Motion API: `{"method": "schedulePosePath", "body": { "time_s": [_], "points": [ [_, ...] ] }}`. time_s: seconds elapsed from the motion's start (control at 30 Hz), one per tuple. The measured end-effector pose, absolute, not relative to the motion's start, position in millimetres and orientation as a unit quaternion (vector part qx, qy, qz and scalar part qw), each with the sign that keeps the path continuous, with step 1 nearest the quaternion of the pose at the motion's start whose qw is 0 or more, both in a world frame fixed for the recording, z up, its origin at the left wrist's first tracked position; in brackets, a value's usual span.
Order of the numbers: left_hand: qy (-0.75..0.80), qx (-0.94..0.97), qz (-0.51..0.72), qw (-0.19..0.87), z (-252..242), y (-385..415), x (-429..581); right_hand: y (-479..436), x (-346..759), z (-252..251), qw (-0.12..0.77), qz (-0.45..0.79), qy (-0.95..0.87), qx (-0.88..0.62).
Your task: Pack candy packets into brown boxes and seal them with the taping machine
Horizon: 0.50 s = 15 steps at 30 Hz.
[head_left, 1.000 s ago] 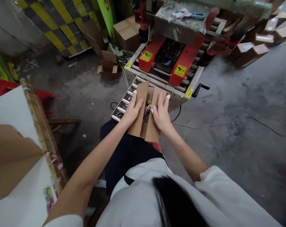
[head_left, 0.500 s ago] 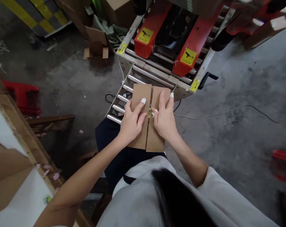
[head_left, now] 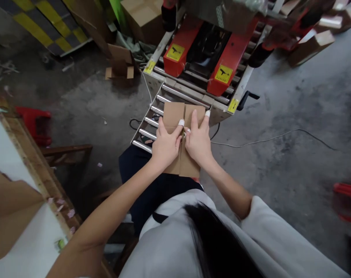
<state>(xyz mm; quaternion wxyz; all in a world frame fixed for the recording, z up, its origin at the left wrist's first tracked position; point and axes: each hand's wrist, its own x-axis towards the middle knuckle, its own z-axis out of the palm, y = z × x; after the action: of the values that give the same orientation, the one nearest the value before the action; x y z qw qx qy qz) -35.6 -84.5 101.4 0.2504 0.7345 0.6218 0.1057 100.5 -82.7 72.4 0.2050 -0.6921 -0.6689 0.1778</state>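
Observation:
A brown cardboard box [head_left: 175,112] lies on the steel rollers [head_left: 148,133] at the near end of a carton-sealing machine. Its two top flaps are folded shut and meet along the middle seam. My left hand [head_left: 166,144] lies flat on the left flap, fingers stretched out. My right hand [head_left: 197,141] presses flat on the right flap beside it. White tape covers some fingertips. Neither hand grips anything; both rest on the box top.
The sealing machine has two red belt guards [head_left: 175,54] with yellow warning labels just beyond the box. A black crank handle [head_left: 246,98] sticks out on its right. A cable [head_left: 280,137] trails over the concrete floor. A small open carton [head_left: 120,61] lies far left; a wooden-edged table [head_left: 33,162] stands at left.
The box flaps, apart a second ago with coloured contents showing, are now closed together. Both hands have drawn closer over the seam, and the box sits slightly farther onto the rollers.

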Motion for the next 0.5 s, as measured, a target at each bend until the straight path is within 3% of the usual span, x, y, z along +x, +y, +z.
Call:
{"method": "schedulePosePath", "body": {
  "time_s": [0.13, 0.3, 0.5],
  "points": [
    [0.637, 0.718, 0.099, 0.262, 100, -85, -37, -127, 94, 81, 0.168, 0.146, -0.744, -0.629],
    [0.567, 0.730, 0.227, 0.307, 79, -80, -54, -173, 92, 81, 0.128, 0.123, -0.826, -0.535],
    [0.538, 0.673, 0.345, 0.372, 46, -85, -75, -100, 98, 79, 0.105, 0.100, -0.848, -0.510]
  ]
}}
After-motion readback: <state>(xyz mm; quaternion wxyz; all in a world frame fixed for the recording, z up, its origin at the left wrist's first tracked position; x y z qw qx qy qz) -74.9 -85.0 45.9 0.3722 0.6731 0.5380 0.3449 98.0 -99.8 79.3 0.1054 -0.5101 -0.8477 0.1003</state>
